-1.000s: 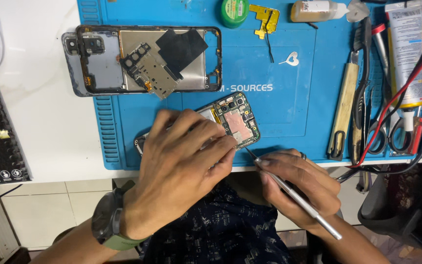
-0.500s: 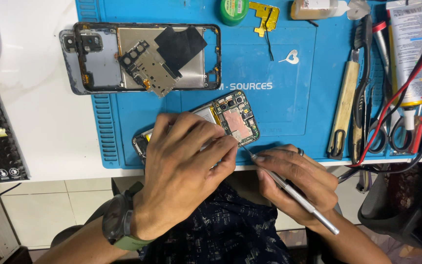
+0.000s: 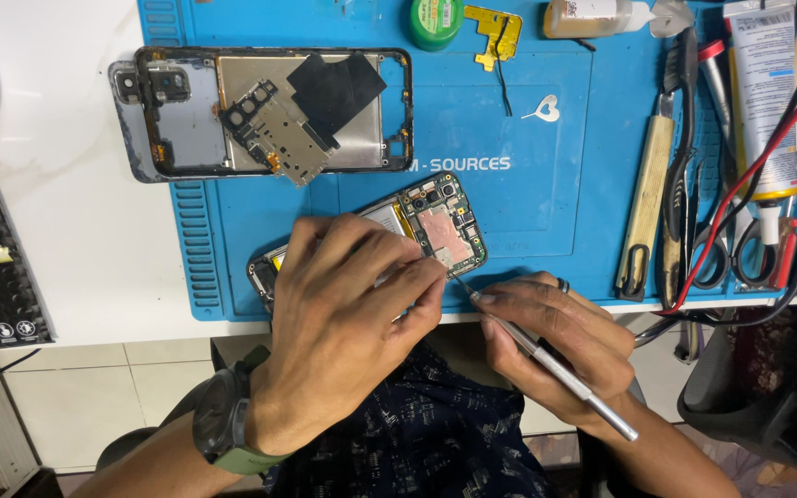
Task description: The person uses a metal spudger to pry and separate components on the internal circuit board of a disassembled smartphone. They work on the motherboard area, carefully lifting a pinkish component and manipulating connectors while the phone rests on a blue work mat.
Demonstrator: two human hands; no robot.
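An opened phone (image 3: 435, 226) with its circuit board bare lies tilted on the blue work mat (image 3: 528, 212) near the front edge. My left hand (image 3: 343, 314) lies over most of the phone and grips it, fingertips at its lower edge. My right hand (image 3: 555, 337) holds a thin silver tool (image 3: 555, 364) like a pen, its tip touching the phone's lower right edge beside my left fingertips. A watch (image 3: 228, 424) with a green strap sits on my left wrist.
A removed phone back frame (image 3: 269, 111) with a metal shield plate on it lies at the mat's top left. Scissors, tweezers and a brush (image 3: 684, 184) crowd the right side, with a glue tube (image 3: 767, 101), cables, a green tin (image 3: 437, 20) and a small bottle (image 3: 592, 17).
My left hand has shifted slightly over the phone. My right hand has brought the tool tip closer to the phone's lower edge. The phone stays in place.
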